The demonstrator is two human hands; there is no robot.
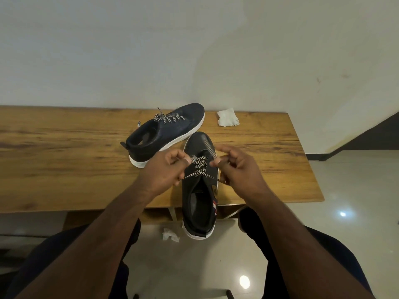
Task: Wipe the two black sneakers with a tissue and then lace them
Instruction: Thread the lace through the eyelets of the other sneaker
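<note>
Pinching the black-and-white checked lace [199, 167] from either side, the left hand [166, 171] and right hand [235, 167] work over the near black sneaker [199, 203], whose heel overhangs the front edge of the wooden table [64, 152]. Behind it the second black sneaker [166, 132], white-soled and already laced, lies angled. A crumpled white tissue [228, 120] rests near the wall.
</note>
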